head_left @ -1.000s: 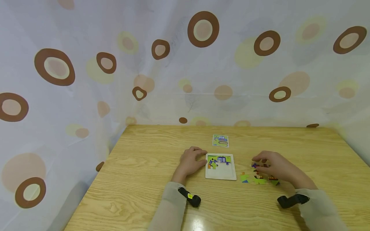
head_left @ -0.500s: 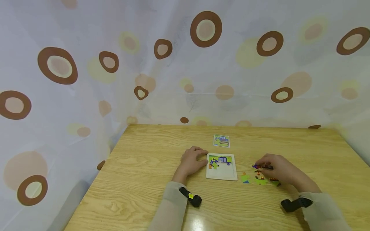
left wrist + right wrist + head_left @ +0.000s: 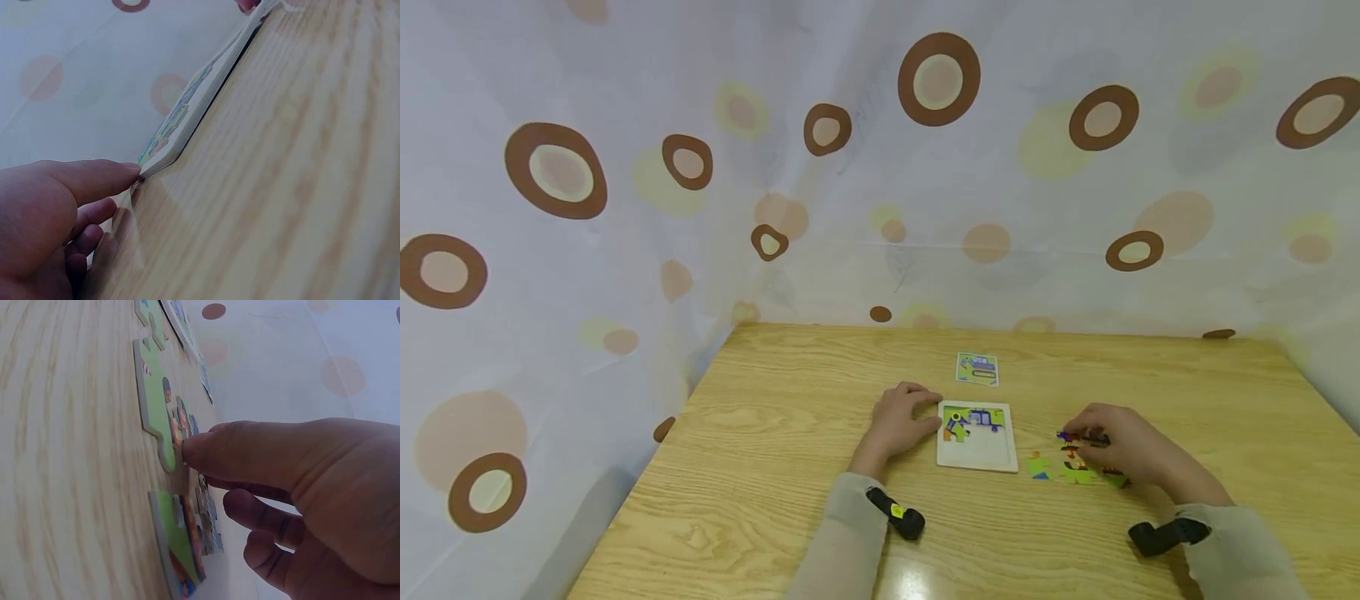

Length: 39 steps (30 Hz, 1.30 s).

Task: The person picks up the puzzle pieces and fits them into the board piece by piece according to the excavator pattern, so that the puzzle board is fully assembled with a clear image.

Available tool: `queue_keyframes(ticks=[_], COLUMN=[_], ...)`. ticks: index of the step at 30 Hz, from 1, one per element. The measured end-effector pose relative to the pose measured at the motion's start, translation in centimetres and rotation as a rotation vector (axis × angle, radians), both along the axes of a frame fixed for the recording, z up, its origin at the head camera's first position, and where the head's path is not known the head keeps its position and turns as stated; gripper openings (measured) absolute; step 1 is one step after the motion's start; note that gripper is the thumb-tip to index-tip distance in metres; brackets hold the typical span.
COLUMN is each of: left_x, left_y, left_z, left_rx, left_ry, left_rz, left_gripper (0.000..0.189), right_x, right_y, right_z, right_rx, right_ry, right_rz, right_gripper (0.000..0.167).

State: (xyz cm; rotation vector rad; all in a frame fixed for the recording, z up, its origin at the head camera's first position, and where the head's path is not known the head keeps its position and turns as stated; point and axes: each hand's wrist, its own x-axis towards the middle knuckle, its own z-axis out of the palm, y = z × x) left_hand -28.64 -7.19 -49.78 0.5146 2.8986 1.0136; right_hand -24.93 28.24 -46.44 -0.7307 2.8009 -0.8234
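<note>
A square white puzzle tray [image 3: 977, 454] lies on the table, its upper part filled with pieces of a blue digger picture. My left hand [image 3: 901, 423] touches its left side; in the left wrist view, the thumb [image 3: 103, 178] rests at the tray's corner [image 3: 164, 157]. To the right of the tray, my right hand [image 3: 1127, 442] reaches over loose puzzle pieces [image 3: 1078, 475]. The right wrist view has the thumb [image 3: 231, 447] right beside a green piece [image 3: 155, 412], with the index finger mostly hidden behind it. I cannot tell whether they pinch a piece.
Behind the tray lies a small picture card [image 3: 977, 369] of a digger. A green and blue piece [image 3: 1039, 468] sits between the tray and the other pieces. The wooden table [image 3: 760, 467] ends at a spotted curtain [image 3: 850, 192].
My right hand has come slightly down and toward me over the loose pieces, with thumb and index finger lower among them. My left hand stays at the tray.
</note>
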Motion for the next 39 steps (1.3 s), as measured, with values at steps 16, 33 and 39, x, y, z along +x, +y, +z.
queue_keyframes(ticks=[16, 33, 39], left_x=[0.3, 0.1, 0.1], left_y=[0.0, 0.1, 0.0], left_z=[-0.1, -0.1, -0.1], left_rx=[0.002, 0.018, 0.022], left_ry=[0.01, 0.002, 0.004], left_rz=[-0.006, 0.004, 0.009], left_gripper=[0.036, 0.036, 0.036], right_x=[0.0, -0.3, -0.6], right_y=[-0.5, -3.1, -4.4], right_z=[0.2, 0.7, 1.0], right_rx=[-0.077, -0.096, -0.104], right_ry=[0.022, 0.075, 0.085], right_rz=[0.022, 0.026, 0.059], right_gripper=[0.023, 0.023, 0.022])
